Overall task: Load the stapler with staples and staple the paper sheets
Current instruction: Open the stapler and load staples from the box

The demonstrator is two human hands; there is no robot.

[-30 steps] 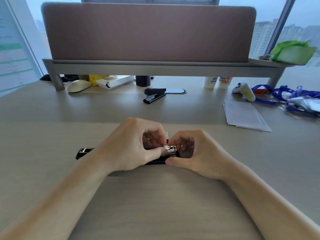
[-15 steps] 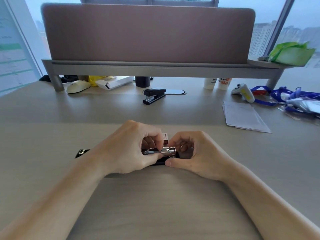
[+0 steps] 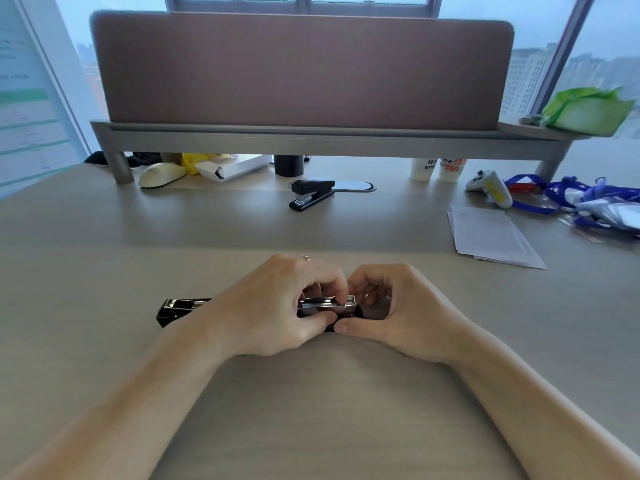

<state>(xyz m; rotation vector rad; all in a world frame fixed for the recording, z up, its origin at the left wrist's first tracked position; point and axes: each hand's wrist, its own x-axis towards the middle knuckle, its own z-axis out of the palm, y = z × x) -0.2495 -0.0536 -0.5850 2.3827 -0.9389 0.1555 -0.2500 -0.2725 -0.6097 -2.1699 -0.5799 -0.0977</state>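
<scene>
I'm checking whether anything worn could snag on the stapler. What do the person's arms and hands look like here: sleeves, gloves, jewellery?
Both forearms are bare up to the frame edge: no sleeves, gloves, watch or bracelets in view. The left hand wears a thin ring on one finger, just visible at the knuckle. The right hand shows no jewellery on what is visible.

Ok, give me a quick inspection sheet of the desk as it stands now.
Surface: pale wood desk, bare near the person.
Job's things: opened stapler flat under both hands; paper sheets far right, untouched.
Clutter: second stapler, mouse, white box, two cups, controller, blue lanyards.
Grippers: left hand and right hand pinch the metal staple channel.
Cables: nothing seen.
Surroundings: partition screen, windows behind.
</scene>
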